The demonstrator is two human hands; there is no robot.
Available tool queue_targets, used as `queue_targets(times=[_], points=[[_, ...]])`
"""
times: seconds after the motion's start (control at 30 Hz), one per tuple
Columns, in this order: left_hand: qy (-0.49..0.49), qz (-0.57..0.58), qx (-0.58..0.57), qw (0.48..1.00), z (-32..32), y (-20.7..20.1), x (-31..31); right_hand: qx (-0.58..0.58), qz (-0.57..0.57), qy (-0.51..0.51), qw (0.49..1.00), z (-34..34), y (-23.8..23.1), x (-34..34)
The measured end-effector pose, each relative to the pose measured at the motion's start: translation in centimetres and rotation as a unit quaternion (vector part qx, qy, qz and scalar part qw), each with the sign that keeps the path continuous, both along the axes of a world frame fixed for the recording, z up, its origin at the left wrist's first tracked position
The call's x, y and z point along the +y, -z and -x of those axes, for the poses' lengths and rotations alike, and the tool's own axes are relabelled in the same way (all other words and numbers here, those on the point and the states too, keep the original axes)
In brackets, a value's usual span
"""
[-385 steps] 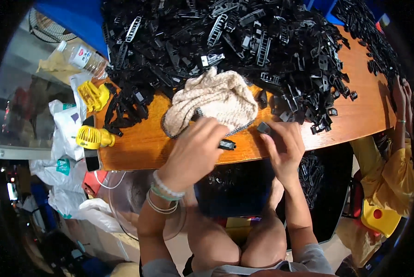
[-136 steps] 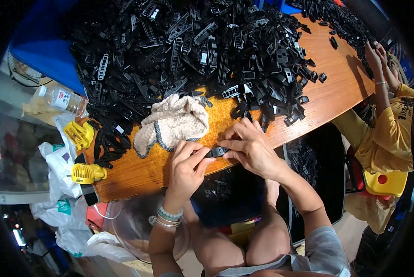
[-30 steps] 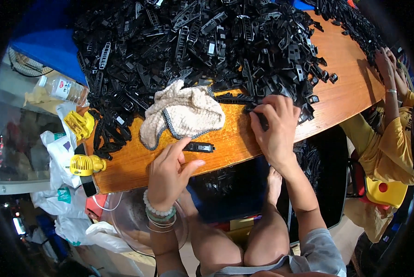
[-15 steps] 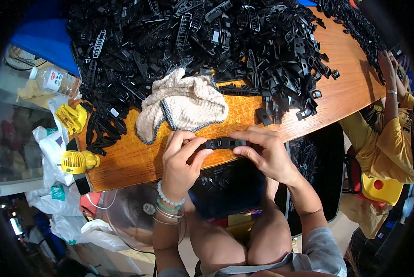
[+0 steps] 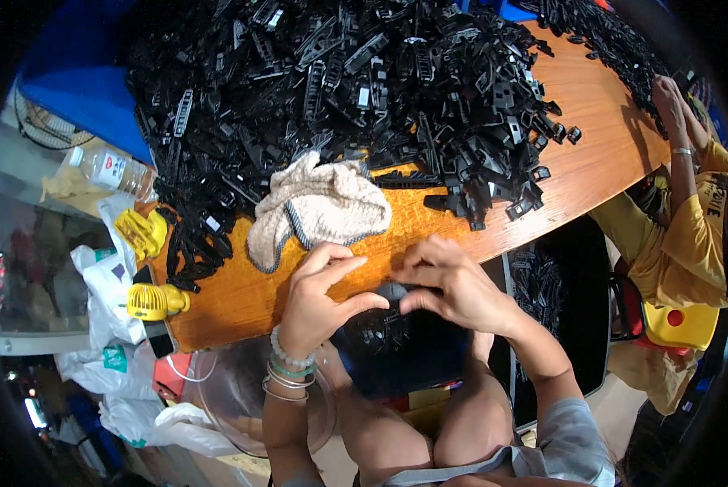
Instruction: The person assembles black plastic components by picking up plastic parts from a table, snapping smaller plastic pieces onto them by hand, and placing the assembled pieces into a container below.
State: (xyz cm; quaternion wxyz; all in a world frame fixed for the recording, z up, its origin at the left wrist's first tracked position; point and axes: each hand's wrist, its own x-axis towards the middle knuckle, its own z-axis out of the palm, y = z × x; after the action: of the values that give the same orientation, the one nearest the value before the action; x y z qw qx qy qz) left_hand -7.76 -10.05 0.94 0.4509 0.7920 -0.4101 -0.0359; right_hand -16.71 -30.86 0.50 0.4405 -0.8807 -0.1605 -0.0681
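My left hand [image 5: 321,290] is above the table's front edge, its thumb and fingers apart. Opposite it is my right hand [image 5: 445,282], fingers curved and spread away from the thumb, somewhat blurred. Between the two thumb tips a small dark plastic part [image 5: 392,290] shows as a smear; whether either thumb touches it I cannot tell. Below, between my knees and the table, is a dark bin [image 5: 396,357] with several black parts in it. A cream cloth with a checked border [image 5: 323,207] lies crumpled just beyond my hands.
A large heap of black plastic parts [image 5: 339,89] covers the back of the wooden table [image 5: 575,174]. At left are a yellow handheld fan [image 5: 154,301], a clear bottle [image 5: 114,169] and white plastic bags [image 5: 108,280]. A co-worker in yellow [image 5: 689,235] sits at right.
Both hands have come apart from the black plastic part they held level between them, fingers opening. The part has shifted down toward the bin. The view has tilted slightly.
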Motion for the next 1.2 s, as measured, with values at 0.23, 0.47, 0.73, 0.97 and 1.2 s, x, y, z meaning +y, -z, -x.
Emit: queue_targets(times=[0.23,0.47,0.73,0.97,1.2], points=[[-0.043,-0.010,-0.186,0.982,-4.4,-1.9,-8.8,-0.136,0.209,0.283,0.926,-2.1,0.3,-3.0],[0.025,-0.094,-0.048,0.994,-8.2,-1.7,-9.1,-0.144,0.187,0.241,0.941,-1.5,0.9,-3.2],[-0.002,-0.034,-0.136,0.990,-1.3,-2.5,-4.6,-0.206,0.162,0.306,0.915,-0.5,0.7,-4.4],[-0.055,-0.094,-0.174,0.979,3.2,-0.6,-0.6,-0.154,0.178,0.143,0.961,-2.0,-0.8,-6.1],[-0.090,-0.064,0.032,0.993,2.7,-0.6,-0.1,-0.077,0.228,-0.020,0.970,-4.3,-3.1,-5.9]])
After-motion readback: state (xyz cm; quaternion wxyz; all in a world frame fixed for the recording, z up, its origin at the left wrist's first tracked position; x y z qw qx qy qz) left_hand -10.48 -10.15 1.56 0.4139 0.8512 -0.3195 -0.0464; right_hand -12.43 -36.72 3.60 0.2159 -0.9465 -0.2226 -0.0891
